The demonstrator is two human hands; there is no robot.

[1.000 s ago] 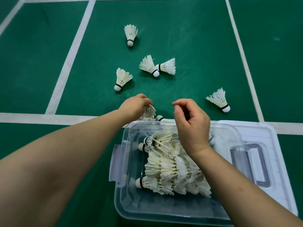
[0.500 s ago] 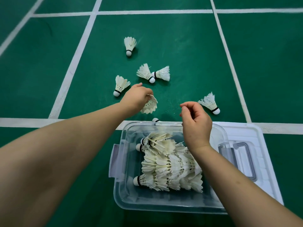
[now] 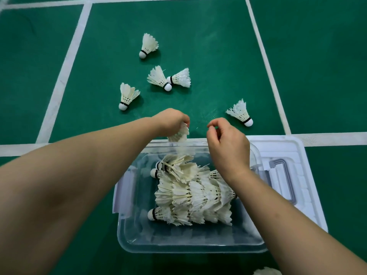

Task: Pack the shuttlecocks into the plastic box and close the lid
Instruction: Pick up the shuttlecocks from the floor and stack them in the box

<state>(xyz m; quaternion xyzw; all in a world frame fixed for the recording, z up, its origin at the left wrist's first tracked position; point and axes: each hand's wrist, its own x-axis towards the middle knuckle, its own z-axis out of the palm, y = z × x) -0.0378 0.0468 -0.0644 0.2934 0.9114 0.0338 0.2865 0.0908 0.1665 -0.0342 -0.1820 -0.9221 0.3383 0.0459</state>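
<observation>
A clear plastic box (image 3: 127, 231) stands open on the green floor, with several white shuttlecocks (image 3: 190, 193) nested in rows inside. Its lid (image 3: 286, 151) lies under and to the right of the box. My left hand (image 3: 170, 122) is shut on a shuttlecock (image 3: 179, 134) just beyond the box's far rim. My right hand (image 3: 228, 147) hovers above the far rim with thumb and forefinger pinched, nothing seen in them. Several loose shuttlecocks lie beyond: one far back (image 3: 148, 45), a touching pair (image 3: 168, 79), one to the left (image 3: 127, 96), one to the right (image 3: 240, 113).
White court lines (image 3: 65, 68) cross the green floor, one running just behind the box. Part of another shuttlecock (image 3: 266, 271) shows at the bottom edge.
My left hand lifted a shuttlecock off the floor behind the box and now holds it at the far rim. My right hand stayed over the rim. The small cork behind the rim is hidden.
</observation>
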